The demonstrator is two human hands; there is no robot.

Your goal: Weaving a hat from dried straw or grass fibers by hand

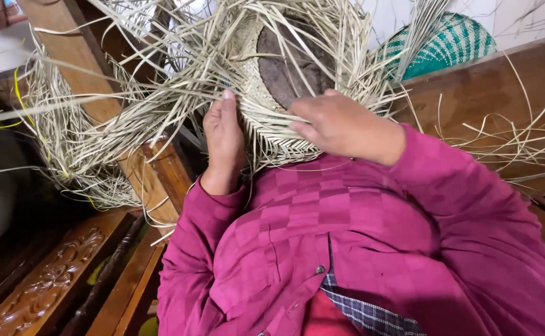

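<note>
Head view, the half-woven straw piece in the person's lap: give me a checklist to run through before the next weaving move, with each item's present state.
1. Left hand on the woven straw piece, thumb pressing the strands: ok.
2. Right hand resting on the woven band: ok.
3. Which strand the right fingers pinch: cannot tell, they curl under.
4. Dark round form seated inside the weave: ok.
5. Loose straw ends untangled and within reach: not ok, they splay and cross over the wooden plank.

half-woven pale straw hat (266,124) on lap (loose strands splaying outward)
</note>
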